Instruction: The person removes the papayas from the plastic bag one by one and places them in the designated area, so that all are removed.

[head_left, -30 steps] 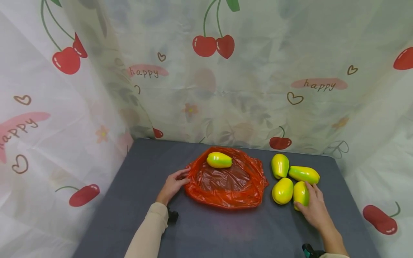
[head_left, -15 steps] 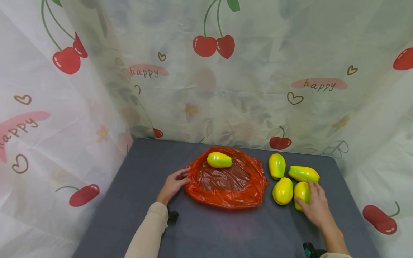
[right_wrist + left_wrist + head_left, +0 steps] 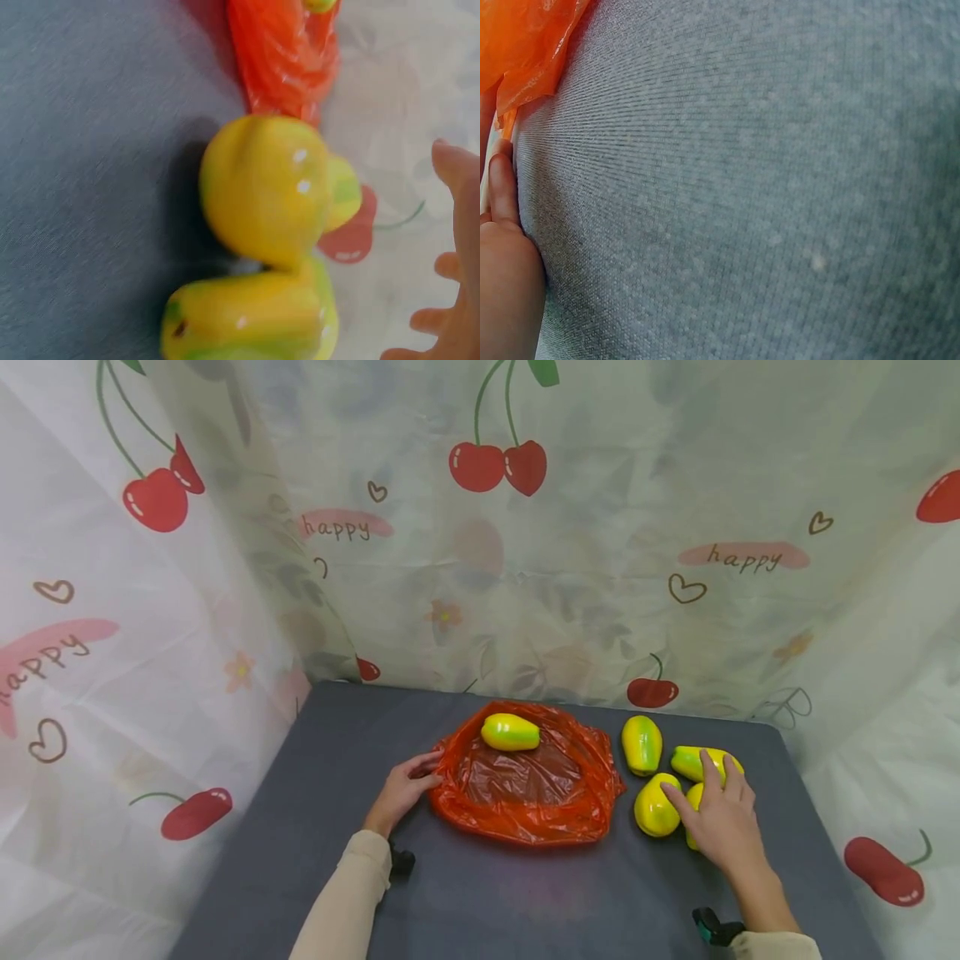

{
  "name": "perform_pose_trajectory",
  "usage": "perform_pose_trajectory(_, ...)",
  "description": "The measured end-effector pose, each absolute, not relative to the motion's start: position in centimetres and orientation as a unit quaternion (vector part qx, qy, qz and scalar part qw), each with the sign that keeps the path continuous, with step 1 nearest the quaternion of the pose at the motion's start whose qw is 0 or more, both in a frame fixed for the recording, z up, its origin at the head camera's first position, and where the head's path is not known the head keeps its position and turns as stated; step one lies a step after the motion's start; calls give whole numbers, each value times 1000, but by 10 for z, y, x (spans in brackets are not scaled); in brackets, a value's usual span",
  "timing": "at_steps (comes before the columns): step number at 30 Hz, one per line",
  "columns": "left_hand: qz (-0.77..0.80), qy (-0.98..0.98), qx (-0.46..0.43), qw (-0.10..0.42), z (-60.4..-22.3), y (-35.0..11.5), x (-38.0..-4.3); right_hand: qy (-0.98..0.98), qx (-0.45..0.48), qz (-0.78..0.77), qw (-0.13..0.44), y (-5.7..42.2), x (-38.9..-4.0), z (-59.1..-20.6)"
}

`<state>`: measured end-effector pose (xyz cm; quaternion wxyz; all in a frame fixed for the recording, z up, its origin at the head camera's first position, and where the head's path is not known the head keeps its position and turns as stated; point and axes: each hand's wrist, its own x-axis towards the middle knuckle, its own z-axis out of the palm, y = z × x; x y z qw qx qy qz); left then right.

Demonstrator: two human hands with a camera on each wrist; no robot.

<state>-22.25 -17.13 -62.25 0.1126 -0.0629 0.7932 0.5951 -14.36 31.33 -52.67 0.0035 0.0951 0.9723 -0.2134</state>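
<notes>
A red plastic bag (image 3: 517, 822) lies on the table with its mouth spread wide. My left hand (image 3: 402, 793) pinches the bag's left edge between thumb and fingers; in the left wrist view, the fingers (image 3: 502, 187) are partly cut off beside the orange-looking plastic (image 3: 532, 52). One yellow-green papaya (image 3: 510, 732) rests inside, toward the back. My right hand (image 3: 723, 827) hovers over the group on the right, fingers spread and holding nothing. It partly covers a near papaya (image 3: 694, 794) and the tip of a far one (image 3: 686, 763). A round-looking papaya (image 3: 657, 806) sits by its thumb.
Another papaya (image 3: 642, 746) stands at the back of the group, just right of the bag. The dark grey table (image 3: 480, 902) is walled on its back and sides by a cherry-print curtain (image 3: 570, 610). Dark wrist devices (image 3: 712, 928) show at both wrists.
My right hand has come up off the near-right papaya and its fingers have spread. The back-left papaya of the group has shifted slightly left. My left hand stays at the bag.
</notes>
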Motion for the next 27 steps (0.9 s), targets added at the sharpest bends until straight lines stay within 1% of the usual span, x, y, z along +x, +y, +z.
perform_pose_trajectory(4, 596, 792, -65, 115, -622, -172, -223, 976, 57, -206, -29, 300, -149, -520)
perform_pose_trajectory(8, 600, 789, -67, 119, -622, -172, -224, 978, 26, -201, -40, 289, -155, -515)
perform_pose_trajectory(17, 595, 791, -67, 122, -621, -171, -223, 984, -21, -176, -6, 261, -170, -512)
perform_pose_trajectory(27, 599, 788, -72, 123, -621, -173, -224, 985, -62, -163, -4, 231, -187, -518)
